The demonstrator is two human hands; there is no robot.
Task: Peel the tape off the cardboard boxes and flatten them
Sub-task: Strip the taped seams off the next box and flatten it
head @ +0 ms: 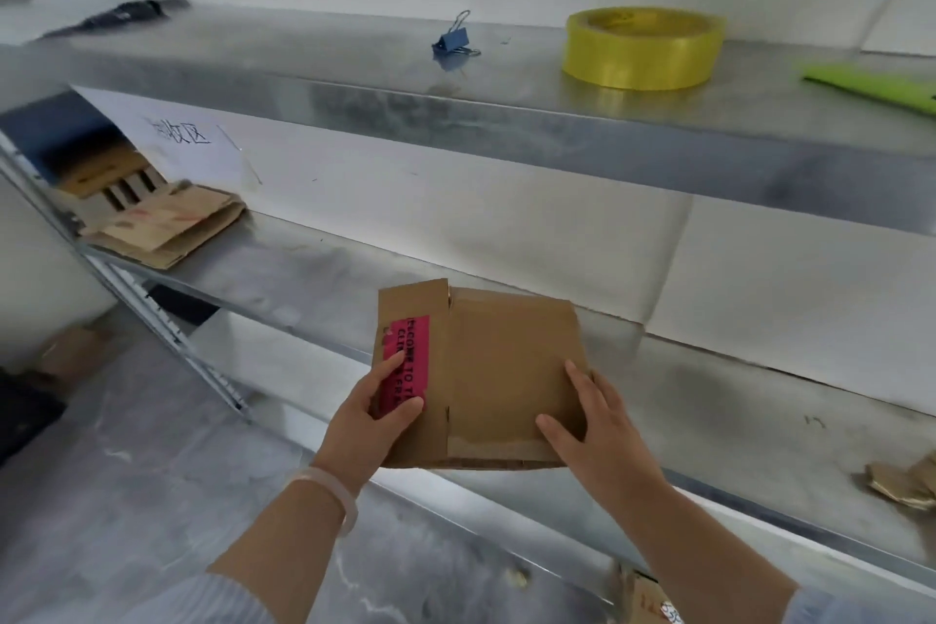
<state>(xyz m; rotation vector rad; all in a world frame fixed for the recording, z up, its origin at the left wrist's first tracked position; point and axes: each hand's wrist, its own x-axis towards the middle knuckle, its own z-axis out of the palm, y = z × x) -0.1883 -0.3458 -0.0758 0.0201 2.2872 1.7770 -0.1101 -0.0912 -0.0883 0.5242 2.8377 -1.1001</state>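
Brown cardboard box [506, 370], already pressed nearly flat, is held level above the near edge of the grey metal middle shelf [734, 410], near its centre, probably so that its strip of pink printed tape [411, 350] faces up for peeling. Left hand [369, 416] grips the box's left edge, thumb laid on the pink tape, fingers tucked underneath. Right hand [597, 431] holds the near right corner, thumb and forefinger spread on top, the other fingers hidden, likely steadying it against the pull

A yellow tape roll [643, 48] sits well above the right hand [602, 436]. A blue binder clip [452, 41] stands high above the left hand [364, 421].
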